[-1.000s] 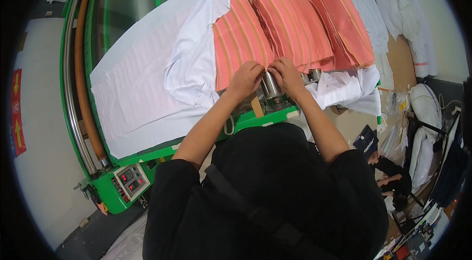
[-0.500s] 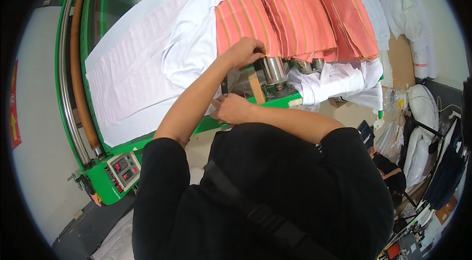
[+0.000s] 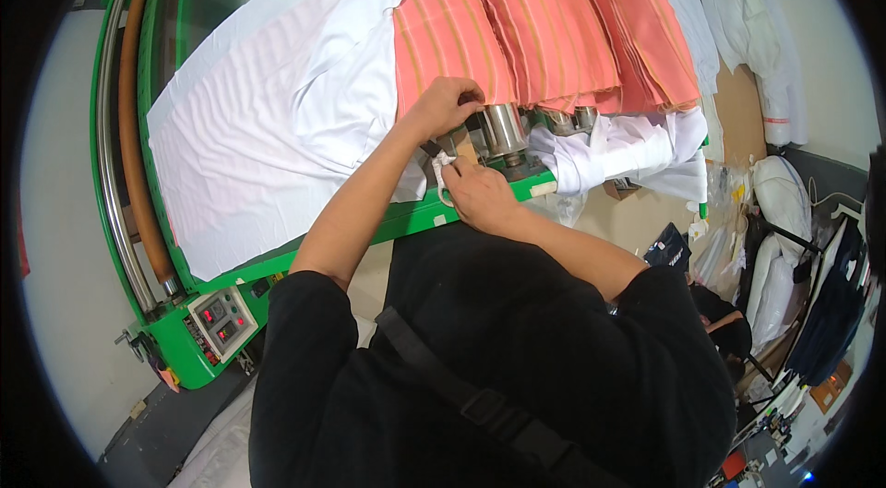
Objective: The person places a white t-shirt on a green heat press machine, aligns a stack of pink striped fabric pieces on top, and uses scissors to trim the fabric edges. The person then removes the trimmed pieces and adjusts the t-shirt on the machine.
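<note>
And there's the right hand (image 3: 482, 196), fingers curled against a white loop (image 3: 441, 189) by the green machine frame (image 3: 360, 232); gripping it or not, one cannot tell. Just beyond, the left hand (image 3: 443, 107) pinches the near edge of the coral striped fabric (image 3: 443, 41), beside a metal roller (image 3: 504, 130)! That fabric lies between rumpled white cloth (image 3: 268, 110) and more coral folds (image 3: 544, 27).
</note>
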Demonstrator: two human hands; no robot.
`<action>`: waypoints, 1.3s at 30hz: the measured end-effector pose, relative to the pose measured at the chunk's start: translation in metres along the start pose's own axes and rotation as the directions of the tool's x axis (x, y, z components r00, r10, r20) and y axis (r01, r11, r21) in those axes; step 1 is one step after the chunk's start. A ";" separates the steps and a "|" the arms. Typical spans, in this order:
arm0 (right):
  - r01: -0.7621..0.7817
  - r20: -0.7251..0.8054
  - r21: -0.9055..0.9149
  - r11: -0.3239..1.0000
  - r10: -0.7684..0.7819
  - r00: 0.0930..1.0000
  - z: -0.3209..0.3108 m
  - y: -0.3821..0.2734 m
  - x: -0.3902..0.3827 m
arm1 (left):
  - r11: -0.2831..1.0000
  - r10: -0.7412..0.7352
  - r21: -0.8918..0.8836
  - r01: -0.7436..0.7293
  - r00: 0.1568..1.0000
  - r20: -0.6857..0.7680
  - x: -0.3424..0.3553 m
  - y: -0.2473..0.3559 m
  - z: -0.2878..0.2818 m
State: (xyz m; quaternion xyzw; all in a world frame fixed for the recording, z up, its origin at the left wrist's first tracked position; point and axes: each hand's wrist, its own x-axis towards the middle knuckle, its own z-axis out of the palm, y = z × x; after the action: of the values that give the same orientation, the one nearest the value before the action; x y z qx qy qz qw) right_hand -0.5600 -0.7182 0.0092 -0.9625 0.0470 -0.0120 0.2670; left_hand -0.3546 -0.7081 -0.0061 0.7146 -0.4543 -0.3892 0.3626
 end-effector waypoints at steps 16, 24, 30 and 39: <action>-0.525 0.425 0.680 0.512 0.309 0.851 -0.074 0.067 -0.105 | 0.992 -0.113 0.035 0.122 0.976 -0.187 -0.029 0.012 0.022; -0.529 0.483 0.849 0.020 0.378 0.790 -0.085 0.073 -0.147 | 0.992 -0.006 0.120 0.030 0.981 -0.195 -0.027 0.004 0.027; -0.533 0.513 0.844 -0.059 0.379 0.770 -0.083 0.078 -0.138 | 1.000 0.001 0.027 0.004 0.983 -0.181 -0.031 0.001 0.024; -0.504 0.508 0.856 -0.113 0.364 0.781 -0.078 0.092 -0.146 | 0.995 0.084 0.081 -0.063 0.953 -0.291 -0.034 -0.001 0.029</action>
State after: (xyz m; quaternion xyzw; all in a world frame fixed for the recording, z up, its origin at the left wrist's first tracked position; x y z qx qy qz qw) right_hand -0.7166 -0.8223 0.0296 -0.4452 0.3239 0.0981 0.8290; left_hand -0.3895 -0.6812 -0.0118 0.7595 -0.4351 -0.2488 0.4146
